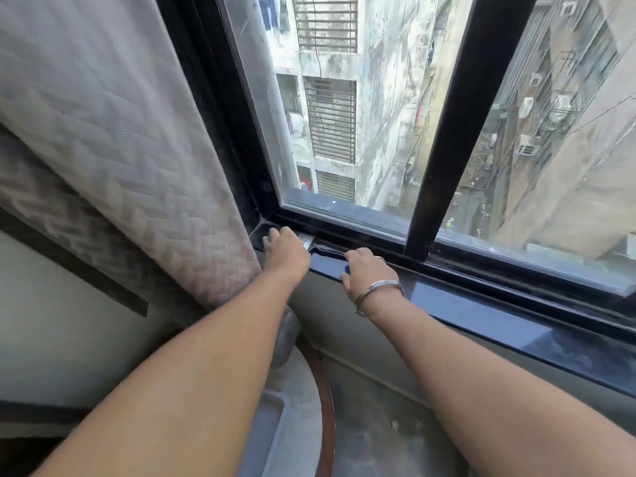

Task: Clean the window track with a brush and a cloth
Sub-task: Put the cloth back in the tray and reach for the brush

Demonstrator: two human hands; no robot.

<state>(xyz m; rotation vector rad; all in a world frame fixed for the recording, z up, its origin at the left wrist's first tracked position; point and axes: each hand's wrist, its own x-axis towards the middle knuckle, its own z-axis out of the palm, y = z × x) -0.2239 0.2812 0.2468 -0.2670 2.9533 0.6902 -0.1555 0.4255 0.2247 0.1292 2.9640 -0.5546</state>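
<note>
Head view: L hand [285, 251] at window track [447, 270] left corner by curtain [120, 149], fingers' grip can't tell; R hand [370, 275] clenched round small blue obj [347, 269] on sill [481, 315].

There is a single view, from a wide-angle camera on the person's head. It looks forward and down at the window sill [481, 311], standing close above it. Both forearms reach away from the lens toward the sill. Left of the sill hangs a curtain [120, 132]. Beyond the sill, through the glass [344, 115], the view drops steeply onto buildings outside.
</note>
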